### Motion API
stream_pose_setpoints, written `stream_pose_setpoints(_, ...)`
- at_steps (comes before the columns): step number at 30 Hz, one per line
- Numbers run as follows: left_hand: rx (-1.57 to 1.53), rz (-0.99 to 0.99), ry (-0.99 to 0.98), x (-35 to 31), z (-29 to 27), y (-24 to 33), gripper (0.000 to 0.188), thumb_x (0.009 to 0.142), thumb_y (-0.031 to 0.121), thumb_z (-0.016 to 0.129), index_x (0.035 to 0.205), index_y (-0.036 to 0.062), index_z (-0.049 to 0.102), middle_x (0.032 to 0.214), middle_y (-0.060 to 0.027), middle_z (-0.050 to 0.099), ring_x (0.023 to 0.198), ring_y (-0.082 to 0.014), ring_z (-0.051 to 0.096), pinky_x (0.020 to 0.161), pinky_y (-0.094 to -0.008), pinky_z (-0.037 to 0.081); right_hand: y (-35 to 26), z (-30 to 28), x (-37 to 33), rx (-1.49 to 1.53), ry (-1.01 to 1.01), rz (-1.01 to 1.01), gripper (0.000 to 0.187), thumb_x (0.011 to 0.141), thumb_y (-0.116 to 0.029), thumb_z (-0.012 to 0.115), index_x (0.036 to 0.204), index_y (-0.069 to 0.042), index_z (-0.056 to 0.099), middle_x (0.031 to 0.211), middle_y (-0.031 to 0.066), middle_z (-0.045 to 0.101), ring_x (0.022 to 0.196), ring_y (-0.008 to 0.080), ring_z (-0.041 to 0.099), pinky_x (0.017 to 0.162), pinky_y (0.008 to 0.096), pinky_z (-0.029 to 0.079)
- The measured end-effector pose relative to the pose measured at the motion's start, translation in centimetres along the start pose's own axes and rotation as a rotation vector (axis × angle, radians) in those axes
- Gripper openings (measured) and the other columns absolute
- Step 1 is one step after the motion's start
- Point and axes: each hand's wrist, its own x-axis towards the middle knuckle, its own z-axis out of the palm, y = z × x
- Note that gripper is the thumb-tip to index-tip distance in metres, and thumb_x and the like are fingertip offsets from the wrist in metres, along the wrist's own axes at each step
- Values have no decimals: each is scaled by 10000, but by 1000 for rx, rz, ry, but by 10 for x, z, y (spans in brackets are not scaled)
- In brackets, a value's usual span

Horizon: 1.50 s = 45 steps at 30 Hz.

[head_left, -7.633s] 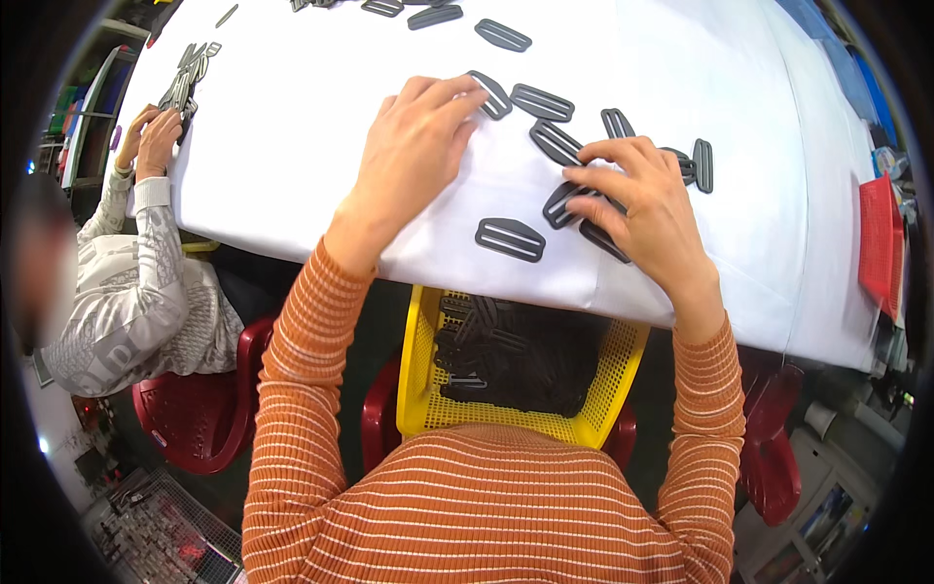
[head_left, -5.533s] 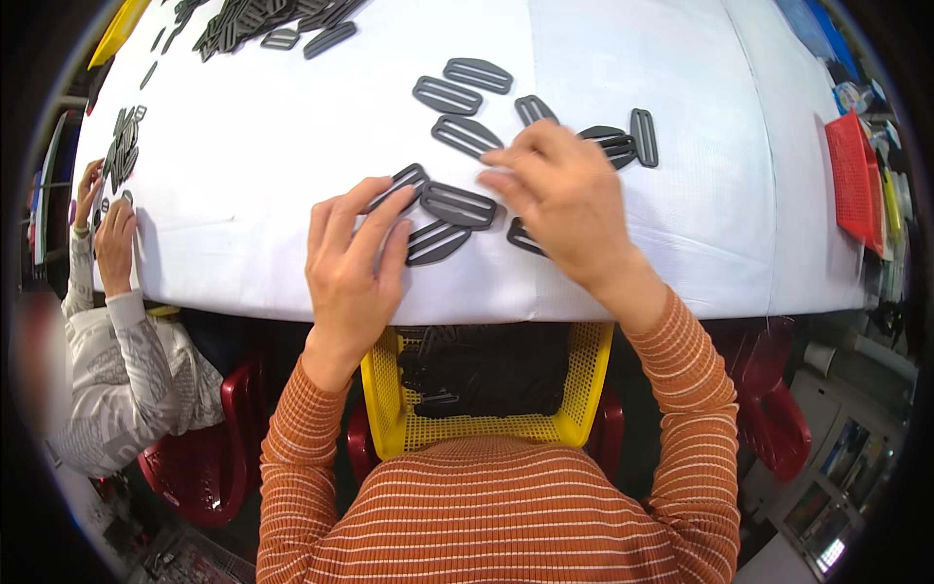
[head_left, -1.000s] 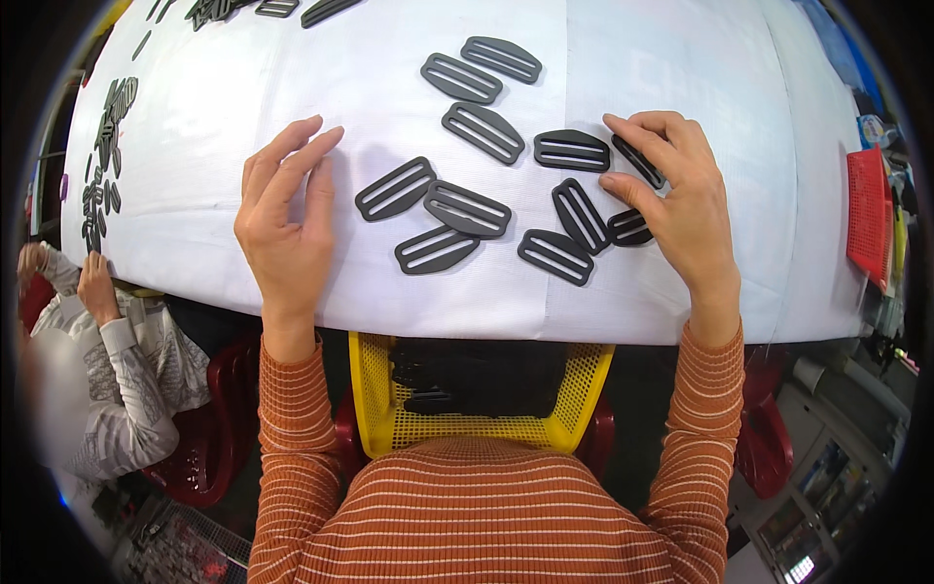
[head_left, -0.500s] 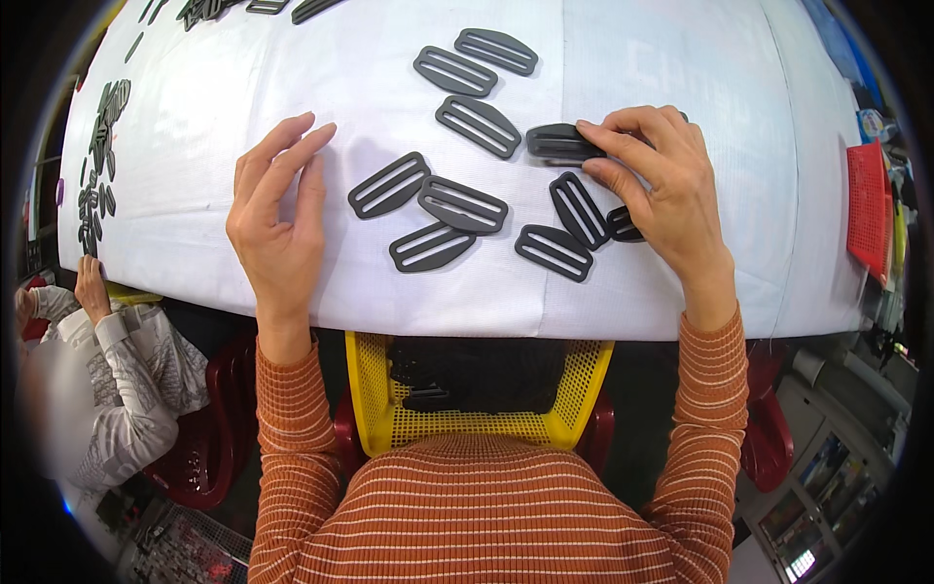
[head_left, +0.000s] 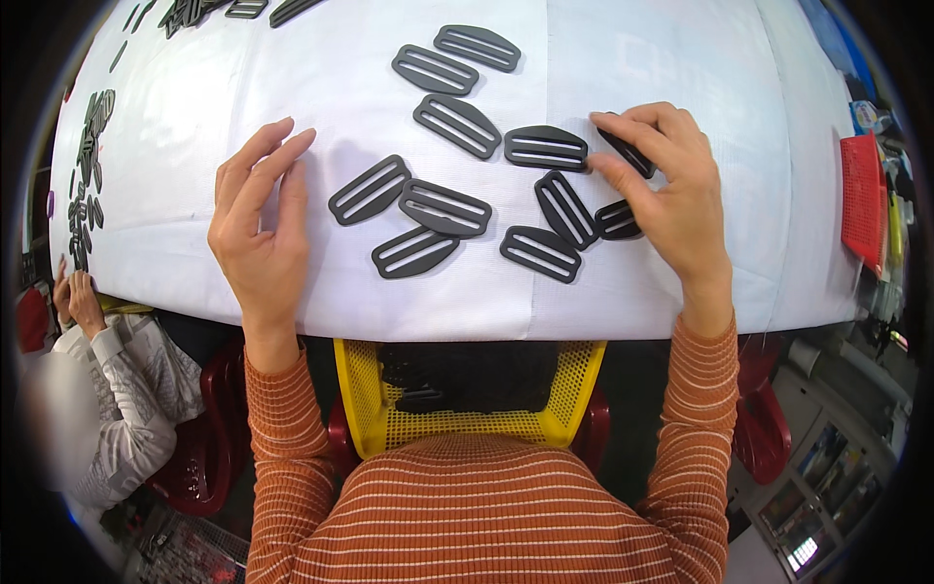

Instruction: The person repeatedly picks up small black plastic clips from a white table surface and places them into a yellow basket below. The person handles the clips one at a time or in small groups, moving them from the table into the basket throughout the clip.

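While the right hand [head_left: 671, 175] arches with thumb and fingers apart, one black strap slider [head_left: 630, 155] shows under its fingers, and a two-slot slider [head_left: 546, 149] lies flat just by the thumb, maybe so both are easy to reach. Well to the side, the left hand [head_left: 261, 214] is open with nothing in it, near three sliders [head_left: 446, 207] partly piled up on the white cloth [head_left: 389, 307]. Farther down, a yellow basket [head_left: 359, 394] sits against the belly, likely to stay close.
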Motion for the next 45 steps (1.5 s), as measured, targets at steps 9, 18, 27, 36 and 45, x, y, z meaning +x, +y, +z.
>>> stream_pose_setpoints(9, 50, -5, -45, 4, -3, -3, 243, 876, -55, 616, 1080, 13, 728, 1157, -135, 674, 1092, -276, 627, 910, -356, 509, -15, 14, 8, 186, -62, 72, 201, 748, -144, 782, 918, -75, 699, 955, 55, 600, 926, 248, 568, 833, 374, 439)
stream_pose_setpoints(18, -19, 2, -18, 6, 2, 0, 252, 883, -55, 604, 1096, 14, 721, 1150, -146, 668, 1092, -281, 620, 915, -360, 502, 59, -61, 2, 629, 200, 528, 153, 894, -88, 680, 1001, 18, 705, 831, 56, 704, 696, 97, 640, 599, 229, 452)
stream_pose_setpoints(27, 89, -20, -59, 0, -1, 4, 249, 914, -14, 588, 1124, 25, 717, 1206, -135, 656, 1144, -267, 610, 958, -358, 483, 126, -80, -49, 463, 264, 777, 216, 896, -116, 668, 1071, -1, 720, 828, 41, 691, 681, 91, 628, 601, 233, 451)
stream_pose_setpoints(36, 202, 6, -90, -2, 1, 5, 247, 929, 9, 587, 1138, 30, 716, 1219, -134, 657, 1160, -268, 609, 970, -361, 477, 54, -34, -27, 90, 183, 341, 241, 851, -194, 716, 1046, -55, 735, 887, 80, 643, 703, 205, 611, 688, 315, 498)
stream_pose_setpoints(45, 56, 342, -184, 30, 16, 37, 306, 854, -70, 636, 1125, 46, 722, 1122, -124, 691, 1073, -265, 629, 912, -353, 498, 34, -13, -4, -261, 91, 166, 217, 834, -233, 695, 838, -17, 717, 788, 112, 653, 668, 313, 657, 631, 381, 540)
